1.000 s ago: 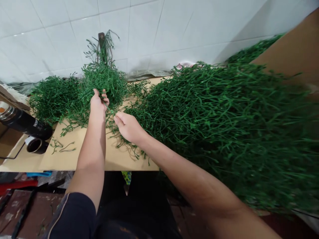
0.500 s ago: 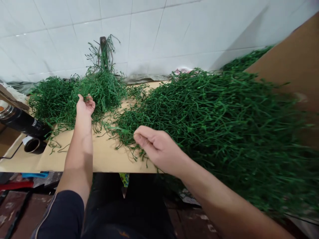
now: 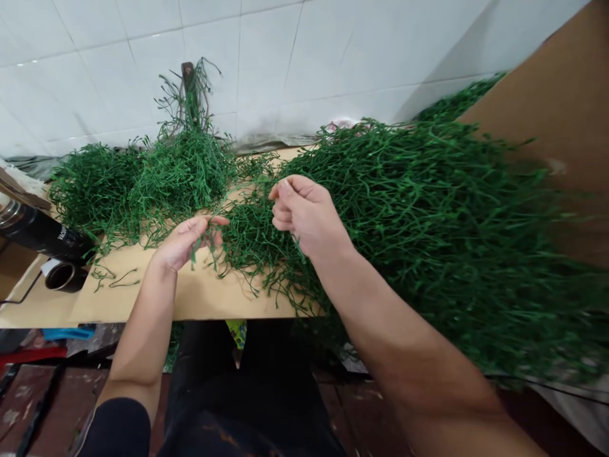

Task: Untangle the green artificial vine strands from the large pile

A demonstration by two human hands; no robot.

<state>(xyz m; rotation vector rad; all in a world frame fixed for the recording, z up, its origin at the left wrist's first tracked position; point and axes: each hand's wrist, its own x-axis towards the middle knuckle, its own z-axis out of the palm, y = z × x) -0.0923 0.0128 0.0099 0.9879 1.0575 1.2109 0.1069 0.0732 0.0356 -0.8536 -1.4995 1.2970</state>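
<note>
My left hand (image 3: 190, 240) is above the board's front part, thumb and fingers closed on a thin green sprig (image 3: 212, 236) that dangles from them. To its right, my right hand (image 3: 308, 214) is closed in a pinch in front of the large pile. A blurred pale green stem (image 3: 250, 185) reaches leftward from its fingertips. The large pile of green branching stems (image 3: 404, 209) covers the right side. A smaller heap of like stems (image 3: 183, 171) lies at the back left, around a dark upright post (image 3: 189, 86) with stems hanging on it.
A cardboard-coloured board (image 3: 200, 301) forms the work surface. On the left are a black vacuum flask (image 3: 42, 230) and a dark cup (image 3: 65, 277). A cardboard sheet (image 3: 561, 114) stands at the right. White tiles (image 3: 266, 57) line the back.
My left hand has come back from the left heap toward me and closed on a sprig. My right hand has risen and moved away from me, still pinched. The view has shifted slightly.
</note>
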